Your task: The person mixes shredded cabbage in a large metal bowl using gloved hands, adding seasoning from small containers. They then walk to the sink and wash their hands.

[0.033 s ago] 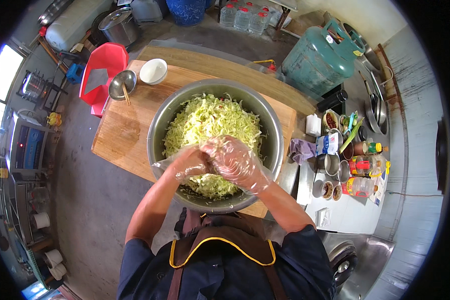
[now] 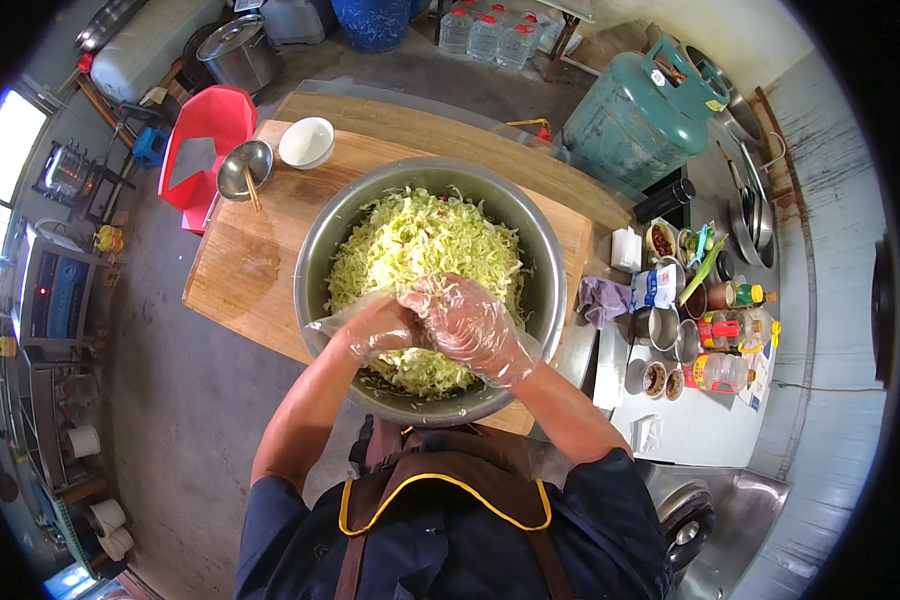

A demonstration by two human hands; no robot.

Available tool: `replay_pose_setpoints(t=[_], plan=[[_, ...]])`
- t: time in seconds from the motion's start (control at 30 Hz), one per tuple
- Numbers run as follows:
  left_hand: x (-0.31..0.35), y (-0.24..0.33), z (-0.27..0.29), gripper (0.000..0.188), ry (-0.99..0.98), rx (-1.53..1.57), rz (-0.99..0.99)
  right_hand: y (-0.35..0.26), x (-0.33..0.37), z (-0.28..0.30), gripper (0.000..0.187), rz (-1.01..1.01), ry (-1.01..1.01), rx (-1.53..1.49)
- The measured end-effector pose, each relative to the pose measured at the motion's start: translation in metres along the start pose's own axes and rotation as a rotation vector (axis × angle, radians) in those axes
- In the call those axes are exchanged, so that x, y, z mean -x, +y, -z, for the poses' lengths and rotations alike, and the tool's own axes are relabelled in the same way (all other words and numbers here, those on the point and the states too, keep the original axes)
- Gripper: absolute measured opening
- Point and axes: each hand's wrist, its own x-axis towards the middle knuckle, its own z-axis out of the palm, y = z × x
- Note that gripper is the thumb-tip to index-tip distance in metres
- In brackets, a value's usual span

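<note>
A wide steel basin (image 2: pixel 545 260) holds a heap of pale green shredded cabbage (image 2: pixel 410 235) with a few red bits. Over the near part of the heap my two hands meet, each in a clear plastic glove. My left hand (image 2: pixel 382 325) is curled, and its fingertips are hidden behind the other hand. The fingers of my right hand (image 2: pixel 465 320) are bent and closed, with cabbage shreds showing at them and stuck to the glove. More cabbage lies just below both hands, near the basin's front wall.
Under the basin is a wooden board (image 2: pixel 240 270). A white bowl (image 2: pixel 307 143) and a metal bowl (image 2: pixel 242 165) with chopsticks stand at its far left. Bottles and small bowls crowd the white side table (image 2: pixel 705 430) at right, beyond a cleaver (image 2: pixel 611 368). A green gas cylinder (image 2: pixel 635 120) stands behind.
</note>
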Motion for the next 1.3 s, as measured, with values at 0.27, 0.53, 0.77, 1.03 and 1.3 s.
replay_pose_setpoints(t=[0.27, 0.53, 0.77, 1.03, 1.3], plan=[[0.003, 0.068, -0.013, 0.083, 0.005, -0.819, 0.026, 0.017, 0.02, 0.019, 0.013, -0.313, -0.056, 0.031], [0.009, 0.049, -0.015, 0.083, -0.048, -0.889, -0.147, 0.042, 0.041, -0.003, 0.012, -0.363, -0.358, 0.064], [0.012, 0.064, -0.033, 0.086, 0.266, 0.389, 0.007, 0.012, 0.029, 0.026, 0.022, -0.475, -0.089, -0.044], [0.002, 0.066, -0.047, 0.09, 0.262, 0.855, 0.097, -0.008, 0.02, 0.008, 0.035, -0.83, -0.13, -0.51], [0.006, 0.048, -0.047, 0.078, 0.373, 0.857, 0.163, -0.034, 0.002, 0.03, 0.04, -0.724, -0.426, -0.299]])
